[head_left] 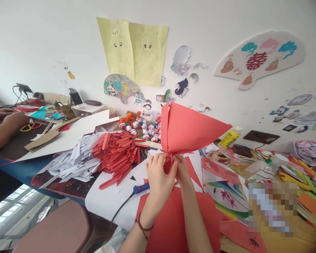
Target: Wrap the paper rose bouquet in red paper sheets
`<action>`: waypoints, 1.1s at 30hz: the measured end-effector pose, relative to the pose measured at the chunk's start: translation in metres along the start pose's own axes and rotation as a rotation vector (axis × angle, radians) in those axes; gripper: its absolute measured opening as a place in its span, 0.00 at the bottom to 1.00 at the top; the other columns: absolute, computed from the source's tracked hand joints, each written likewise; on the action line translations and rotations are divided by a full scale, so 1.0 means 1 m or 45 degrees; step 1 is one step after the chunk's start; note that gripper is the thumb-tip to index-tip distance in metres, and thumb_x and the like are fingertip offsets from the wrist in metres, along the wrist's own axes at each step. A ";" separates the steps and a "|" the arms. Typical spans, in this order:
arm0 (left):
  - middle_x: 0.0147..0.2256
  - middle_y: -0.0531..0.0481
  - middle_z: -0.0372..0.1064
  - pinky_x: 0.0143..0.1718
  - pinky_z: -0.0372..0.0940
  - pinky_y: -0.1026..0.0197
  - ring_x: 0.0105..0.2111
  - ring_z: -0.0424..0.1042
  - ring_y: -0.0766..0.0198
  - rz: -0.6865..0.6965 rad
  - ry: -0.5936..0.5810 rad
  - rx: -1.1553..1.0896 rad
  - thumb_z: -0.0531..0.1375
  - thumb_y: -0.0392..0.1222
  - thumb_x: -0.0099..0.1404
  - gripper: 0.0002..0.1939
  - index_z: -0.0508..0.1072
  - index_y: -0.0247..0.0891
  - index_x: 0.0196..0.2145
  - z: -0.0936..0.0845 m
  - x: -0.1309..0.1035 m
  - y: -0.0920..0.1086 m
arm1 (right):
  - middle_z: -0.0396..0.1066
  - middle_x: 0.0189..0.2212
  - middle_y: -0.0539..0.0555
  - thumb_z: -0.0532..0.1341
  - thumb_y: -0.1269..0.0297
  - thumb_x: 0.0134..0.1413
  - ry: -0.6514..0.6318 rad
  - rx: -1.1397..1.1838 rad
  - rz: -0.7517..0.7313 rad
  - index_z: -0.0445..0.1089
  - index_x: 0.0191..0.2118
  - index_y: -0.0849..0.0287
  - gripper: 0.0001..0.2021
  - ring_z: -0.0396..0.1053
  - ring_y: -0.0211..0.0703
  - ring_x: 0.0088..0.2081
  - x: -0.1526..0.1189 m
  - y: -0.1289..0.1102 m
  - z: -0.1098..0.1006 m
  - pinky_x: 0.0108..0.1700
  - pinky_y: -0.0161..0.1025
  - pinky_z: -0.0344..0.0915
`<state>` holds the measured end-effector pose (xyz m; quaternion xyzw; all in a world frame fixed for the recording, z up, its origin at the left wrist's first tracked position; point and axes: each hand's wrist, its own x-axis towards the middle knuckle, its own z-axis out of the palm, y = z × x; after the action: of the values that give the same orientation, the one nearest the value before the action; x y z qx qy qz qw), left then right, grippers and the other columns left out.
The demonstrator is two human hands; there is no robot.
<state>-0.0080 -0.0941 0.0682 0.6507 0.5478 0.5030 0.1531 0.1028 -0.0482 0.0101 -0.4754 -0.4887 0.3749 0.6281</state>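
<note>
A large red folded paper point(193, 130) stands upright in front of me, fanning out from a gathered bottom point. My left hand point(160, 172) is closed on that gathered point, thumb and fingers pinching it. Just to its right and partly behind, my right hand point(182, 172) also grips the base of the red paper; some of its fingers are hidden. Below my forearms lies a flat red sheet point(163, 228). A blue glue gun point(141, 188) with a black cord rests on the white sheet point(102, 191) left of my left hand.
Piles of red paper strips point(118, 154) and white paper strips point(76, 161) lie to the left. Another person's hand point(17, 121) is at far left near scissors point(31, 125). A yellow bottle point(230, 137) stands at right; a brown stool point(52, 228) is at lower left.
</note>
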 end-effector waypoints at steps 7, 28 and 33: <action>0.36 0.51 0.74 0.42 0.58 0.54 0.40 0.67 0.57 -0.057 -0.027 -0.067 0.60 0.41 0.61 0.03 0.72 0.41 0.34 0.002 0.010 -0.003 | 0.78 0.35 0.56 0.69 0.58 0.45 0.050 0.368 0.060 0.76 0.36 0.58 0.12 0.75 0.51 0.39 -0.007 0.000 0.001 0.44 0.47 0.71; 0.29 0.50 0.73 0.29 0.64 0.64 0.28 0.70 0.63 -0.421 -0.218 -1.009 0.63 0.47 0.55 0.11 0.76 0.37 0.31 0.043 0.003 -0.008 | 0.76 0.36 0.56 0.66 0.58 0.50 0.255 0.077 -0.113 0.73 0.40 0.58 0.13 0.74 0.47 0.38 -0.035 -0.015 -0.029 0.44 0.43 0.70; 0.27 0.50 0.73 0.26 0.64 0.64 0.24 0.70 0.65 -0.540 -0.335 -1.361 0.65 0.47 0.53 0.13 0.76 0.35 0.31 0.043 0.003 -0.006 | 0.75 0.38 0.56 0.66 0.59 0.52 0.356 -0.096 -0.219 0.72 0.42 0.57 0.12 0.73 0.46 0.39 -0.045 -0.024 -0.026 0.45 0.43 0.71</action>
<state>0.0241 -0.0742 0.0458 0.4165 0.3127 0.5827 0.6238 0.1171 -0.1023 0.0197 -0.5025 -0.4491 0.2316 0.7015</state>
